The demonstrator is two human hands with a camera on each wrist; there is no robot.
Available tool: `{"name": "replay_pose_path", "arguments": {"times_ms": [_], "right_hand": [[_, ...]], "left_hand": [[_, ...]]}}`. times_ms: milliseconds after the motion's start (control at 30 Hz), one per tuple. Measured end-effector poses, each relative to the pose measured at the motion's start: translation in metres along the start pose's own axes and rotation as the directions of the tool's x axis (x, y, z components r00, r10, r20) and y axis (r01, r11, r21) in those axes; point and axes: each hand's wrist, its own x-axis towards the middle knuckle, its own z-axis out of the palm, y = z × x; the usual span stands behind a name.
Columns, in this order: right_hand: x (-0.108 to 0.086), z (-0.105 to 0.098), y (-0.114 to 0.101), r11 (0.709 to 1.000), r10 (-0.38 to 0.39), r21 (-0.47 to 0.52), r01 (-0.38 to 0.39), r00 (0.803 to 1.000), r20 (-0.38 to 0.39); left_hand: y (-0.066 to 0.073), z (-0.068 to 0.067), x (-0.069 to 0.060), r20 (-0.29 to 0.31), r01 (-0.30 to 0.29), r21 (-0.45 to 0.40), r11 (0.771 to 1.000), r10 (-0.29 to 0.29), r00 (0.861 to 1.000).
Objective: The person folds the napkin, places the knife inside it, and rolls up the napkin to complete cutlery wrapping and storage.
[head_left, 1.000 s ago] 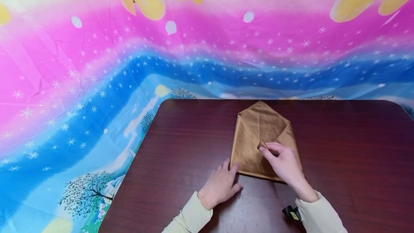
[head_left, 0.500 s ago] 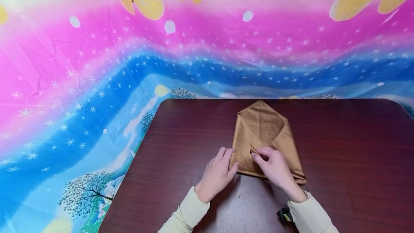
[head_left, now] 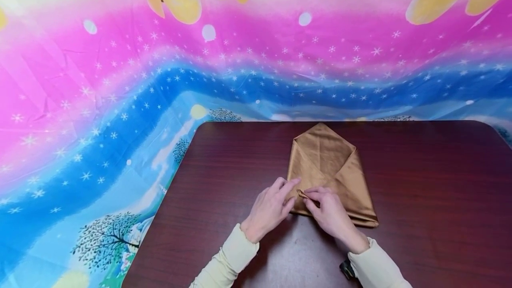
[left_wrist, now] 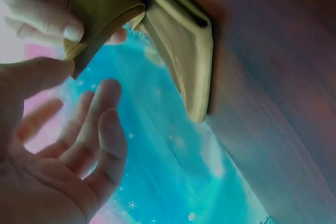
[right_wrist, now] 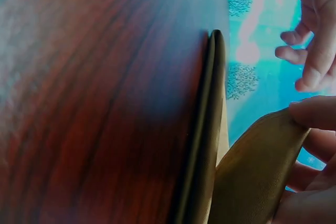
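A brown satin cloth (head_left: pixel 326 154), folded into a flat shape with a pointed far end, lies on the table. My right hand (head_left: pixel 330 210) pinches a corner of its top layer between thumb and fingers. That raised flap (right_wrist: pixel 252 171) stands up from the thicker folded edge in the right wrist view. Close by on the left is my left hand (head_left: pixel 268 206), with fingers apart and loosely bent. In the left wrist view, the left thumb (left_wrist: pixel 44 74) is at the tip of the lifted corner; whether it touches is hard to tell. The left fingers hold nothing.
The dark red-brown wooden table (head_left: pixel 432 199) extends to both sides of the cloth. Behind it hangs a colourful snowflake-patterned backdrop (head_left: pixel 260 57). A small black object (head_left: pixel 347 269) is at the right cuff.
My right hand has drawn the pinched corner left and toward me. The left hand has shifted slightly forward from the cloth's near-left edge, its fingers now over the cloth near the corner.
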Motion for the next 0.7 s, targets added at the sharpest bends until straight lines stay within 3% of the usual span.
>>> {"name": "replay_pose_path", "arguments": {"times_ms": [233, 367, 700], "right_hand": [[-0.002, 0.004, -0.001, 0.999, -0.007, -0.035, 0.008, 0.999, 0.039], [-0.004, 0.002, 0.000, 0.999, 0.000, -0.043, 0.002, 0.999, 0.055], [-0.010, -0.014, 0.014, 0.998, 0.014, -0.066, -0.011, 0.999, 0.046]], "left_hand": [[-0.004, 0.002, 0.001, 0.017, -0.087, 0.080, 0.993, 0.086, 0.996], [-0.006, 0.002, 0.000, 0.025, -0.088, 0.123, 0.988, 0.085, 0.996], [-0.013, 0.007, -0.007, 0.062, -0.075, 0.117, 0.990, 0.068, 0.996]]}}
